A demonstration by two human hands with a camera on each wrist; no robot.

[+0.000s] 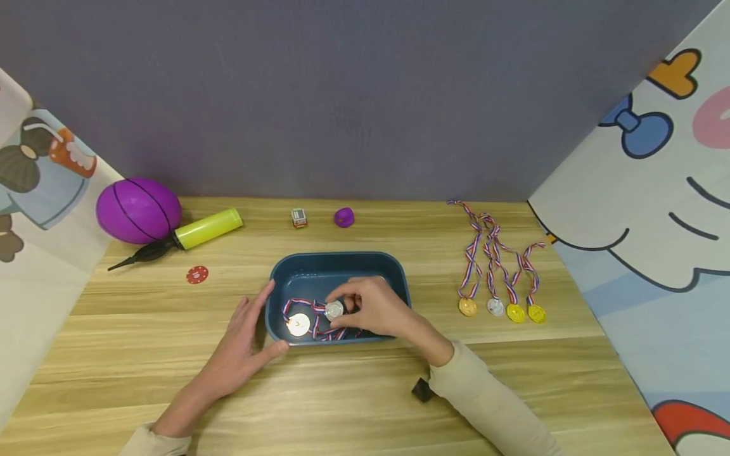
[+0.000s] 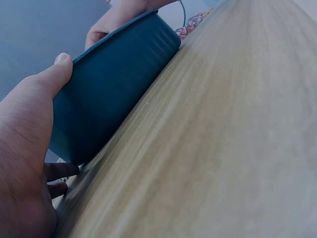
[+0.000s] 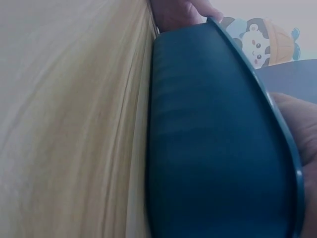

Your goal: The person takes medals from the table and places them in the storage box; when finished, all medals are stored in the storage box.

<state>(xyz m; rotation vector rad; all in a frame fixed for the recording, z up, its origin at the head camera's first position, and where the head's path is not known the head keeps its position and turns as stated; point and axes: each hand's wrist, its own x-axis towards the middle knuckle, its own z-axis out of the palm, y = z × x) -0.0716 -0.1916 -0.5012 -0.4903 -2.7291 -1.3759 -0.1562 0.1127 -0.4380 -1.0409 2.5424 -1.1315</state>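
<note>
A dark blue plastic basin (image 1: 393, 273) sits in the middle of the table. Inside it, toward the left, lies a gold medal (image 1: 298, 325) on a red, white and blue ribbon. My right hand (image 1: 379, 307) reaches into the basin and pinches a silver medal (image 1: 333, 310) between thumb and forefinger, its ribbon trailing on the basin floor. Around the basin's left end is my left hand (image 1: 236, 358), fingers extended along the side and thumb at the front rim. The left wrist view shows that thumb against the basin wall (image 2: 114, 84). In the right wrist view, the basin wall hides my right fingertips.
Right of the basin lie several ribboned medals (image 1: 495, 307). A purple ball (image 1: 139, 210), a yellow-green hand pump (image 1: 210, 229) and a red chip (image 1: 197, 274) are at left. Behind the basin sit a small box (image 1: 299, 218) and a small purple object (image 1: 344, 217). A black object (image 1: 422, 390) lies near my right sleeve.
</note>
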